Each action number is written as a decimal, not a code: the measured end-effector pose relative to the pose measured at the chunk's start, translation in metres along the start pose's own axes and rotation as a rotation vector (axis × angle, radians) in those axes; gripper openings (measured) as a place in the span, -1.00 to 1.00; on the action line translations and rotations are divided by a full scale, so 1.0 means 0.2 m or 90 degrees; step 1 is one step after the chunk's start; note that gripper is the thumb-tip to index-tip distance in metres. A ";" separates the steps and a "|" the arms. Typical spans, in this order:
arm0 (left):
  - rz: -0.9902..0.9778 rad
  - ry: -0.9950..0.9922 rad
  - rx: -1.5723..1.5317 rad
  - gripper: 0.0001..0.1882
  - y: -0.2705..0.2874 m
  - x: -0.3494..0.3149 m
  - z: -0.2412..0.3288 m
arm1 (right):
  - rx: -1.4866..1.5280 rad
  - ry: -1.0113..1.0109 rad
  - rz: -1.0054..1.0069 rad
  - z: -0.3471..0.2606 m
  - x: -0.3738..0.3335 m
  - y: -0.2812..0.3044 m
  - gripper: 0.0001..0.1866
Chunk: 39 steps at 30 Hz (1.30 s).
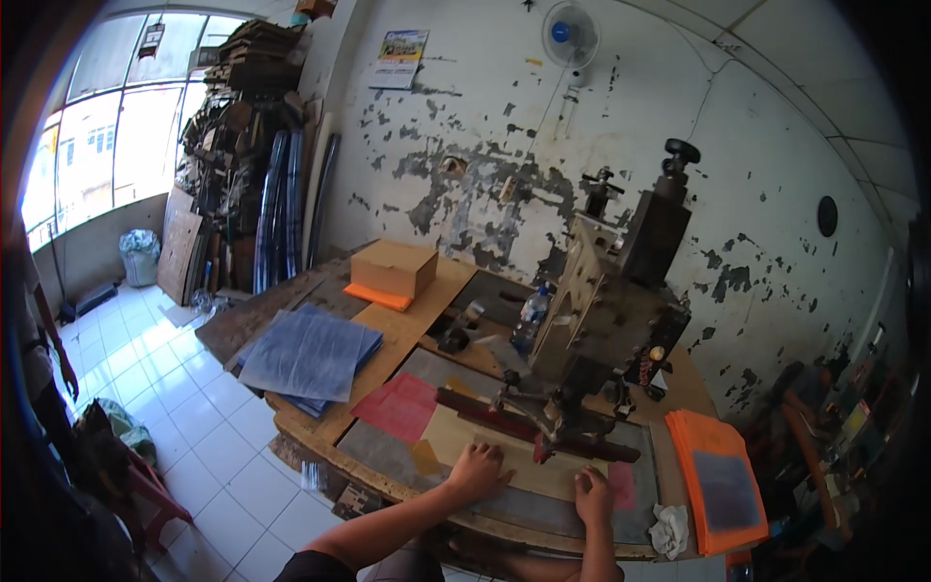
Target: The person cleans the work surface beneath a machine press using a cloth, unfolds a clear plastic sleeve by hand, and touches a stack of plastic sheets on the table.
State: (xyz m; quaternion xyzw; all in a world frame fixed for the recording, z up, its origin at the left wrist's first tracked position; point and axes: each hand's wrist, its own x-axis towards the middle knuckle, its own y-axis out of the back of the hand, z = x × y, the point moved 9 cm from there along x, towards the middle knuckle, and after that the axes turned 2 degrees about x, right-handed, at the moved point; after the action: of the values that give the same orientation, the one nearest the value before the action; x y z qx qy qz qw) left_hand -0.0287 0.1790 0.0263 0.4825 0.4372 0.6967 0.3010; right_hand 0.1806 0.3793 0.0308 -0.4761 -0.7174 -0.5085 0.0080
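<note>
L hand (477, 469) flat, fingers spread, on 1 tan sheet (504, 456); R hand (593, 495) loosely curled, touching it.

press machine (601, 320) hides the tan sheet's (504, 456) far edge.

Tan sheet (543, 472) — flat beneath the press.

Count of items visible:

- Hands: two, a left hand (477, 469) and a right hand (593, 496), at lower centre.
- Press machine (606, 320): one, centre right.
- Cardboard box (393, 268): one, centre.
- Plastic bottle (530, 320): one.
- Stack of orange sheets (718, 480): one, lower right.
- Pile of blue-grey sheets (308, 357): one, centre left.
- Red sheet (400, 405): one.
- White rag (669, 531): one.
- Wall fan (570, 34): one, at top.
</note>
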 end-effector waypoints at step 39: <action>0.365 0.096 0.030 -0.48 0.39 -0.71 -0.17 | 0.220 0.054 -0.009 0.10 -0.26 0.42 -0.65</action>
State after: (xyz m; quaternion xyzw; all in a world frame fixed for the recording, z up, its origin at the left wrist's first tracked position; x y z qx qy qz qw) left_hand -0.0101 0.0146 0.0340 0.5404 0.3204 0.7766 0.0473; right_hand 0.2769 0.3605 0.0569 -0.4408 -0.7963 -0.3975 0.1163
